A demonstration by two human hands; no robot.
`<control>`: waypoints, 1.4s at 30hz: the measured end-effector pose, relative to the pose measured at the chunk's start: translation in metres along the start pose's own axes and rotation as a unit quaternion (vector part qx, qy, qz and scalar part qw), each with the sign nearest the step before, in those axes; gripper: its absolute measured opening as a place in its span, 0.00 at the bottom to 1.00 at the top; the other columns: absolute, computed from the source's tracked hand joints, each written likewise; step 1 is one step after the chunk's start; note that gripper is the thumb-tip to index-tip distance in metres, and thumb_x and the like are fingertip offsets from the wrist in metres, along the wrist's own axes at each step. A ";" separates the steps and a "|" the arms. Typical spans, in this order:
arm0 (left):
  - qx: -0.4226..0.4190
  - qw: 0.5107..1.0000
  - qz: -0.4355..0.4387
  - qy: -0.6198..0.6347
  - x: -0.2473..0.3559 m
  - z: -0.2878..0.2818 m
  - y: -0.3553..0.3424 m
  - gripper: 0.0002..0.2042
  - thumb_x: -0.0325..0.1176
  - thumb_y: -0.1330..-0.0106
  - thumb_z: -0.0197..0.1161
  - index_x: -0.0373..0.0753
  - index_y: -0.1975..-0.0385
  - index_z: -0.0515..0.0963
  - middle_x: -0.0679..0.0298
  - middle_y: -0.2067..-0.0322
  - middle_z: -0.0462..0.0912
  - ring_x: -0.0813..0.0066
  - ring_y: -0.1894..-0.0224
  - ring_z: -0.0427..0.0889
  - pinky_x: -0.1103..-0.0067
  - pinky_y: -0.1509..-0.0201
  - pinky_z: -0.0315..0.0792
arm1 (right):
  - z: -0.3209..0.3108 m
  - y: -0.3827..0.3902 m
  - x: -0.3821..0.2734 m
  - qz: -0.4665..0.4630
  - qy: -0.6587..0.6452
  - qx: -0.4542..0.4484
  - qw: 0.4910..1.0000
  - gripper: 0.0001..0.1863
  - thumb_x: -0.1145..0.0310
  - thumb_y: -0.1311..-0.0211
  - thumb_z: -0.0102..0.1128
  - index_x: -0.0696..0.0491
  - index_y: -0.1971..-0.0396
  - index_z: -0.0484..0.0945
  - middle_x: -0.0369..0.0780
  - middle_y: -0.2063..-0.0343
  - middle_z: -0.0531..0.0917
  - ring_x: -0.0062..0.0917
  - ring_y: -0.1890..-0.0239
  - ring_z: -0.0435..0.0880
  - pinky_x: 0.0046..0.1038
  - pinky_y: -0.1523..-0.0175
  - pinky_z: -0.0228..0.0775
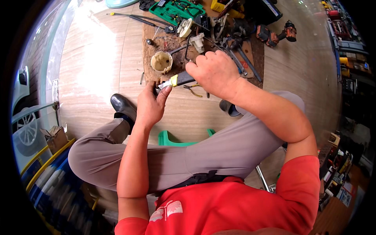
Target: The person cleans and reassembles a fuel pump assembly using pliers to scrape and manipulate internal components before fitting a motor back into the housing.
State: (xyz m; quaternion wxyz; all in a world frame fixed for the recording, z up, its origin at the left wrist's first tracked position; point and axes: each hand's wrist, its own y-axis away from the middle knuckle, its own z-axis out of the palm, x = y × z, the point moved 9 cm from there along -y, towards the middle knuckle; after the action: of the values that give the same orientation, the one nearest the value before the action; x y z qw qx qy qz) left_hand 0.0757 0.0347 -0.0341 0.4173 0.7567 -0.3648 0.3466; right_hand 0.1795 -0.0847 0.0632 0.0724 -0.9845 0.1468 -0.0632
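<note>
Red short-sleeved shirt (pixel 235 196): filling the foreground, carrying a pale print on the chest.
Grey trousers (pixel 172 164): spreading wide at the knees, ending at a black shoe (pixel 123 105) on the left.
Green plastic stool (pixel 166 139): showing in part just past the thighs.
Bare left hand (pixel 152 102): pinching, thumb against fingers, at the silver metal tip of a black-and-yellow-handled tool (pixel 183 79); hiding whatever else may be lying in that pinch.
Bare right hand (pixel 215 74): closing in a fist around the black handle, knuckles up.
Tool position: spanning the two hands, hovering over the near edge of a stained brown wooden board (pixel 156 43).
Yellow-handled pliers (pixel 194 91): lying near that edge, close to the tool.
Off-white cup-shaped plastic part (pixel 154 68): sitting on the board, opening upward.
White plastic fitting (pixel 197 42): lying farther back among dark metal parts.
Orange-and-black cordless drill (pixel 281 36): lying at the board's right edge.
Open green plastic tool case (pixel 172 11): resting at the far end.
</note>
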 end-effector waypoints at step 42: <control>0.022 0.998 -0.049 -0.022 0.002 -0.003 0.000 0.23 0.48 0.31 0.62 0.27 0.72 0.77 0.63 0.85 0.76 0.78 0.83 0.77 0.77 0.78 0.71 | 0.002 -0.003 0.008 0.004 -0.020 0.012 1.000 0.04 0.71 0.49 0.57 0.46 0.76 0.72 0.33 0.80 0.75 0.28 0.72 0.79 0.30 0.67 0.69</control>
State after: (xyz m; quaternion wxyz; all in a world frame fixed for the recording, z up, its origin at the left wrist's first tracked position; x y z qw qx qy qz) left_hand 0.0760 0.0367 -0.0310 0.4090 0.7902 -0.3288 0.3166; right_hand 0.1884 -0.0840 0.0625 0.0873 -0.9840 0.1484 -0.0450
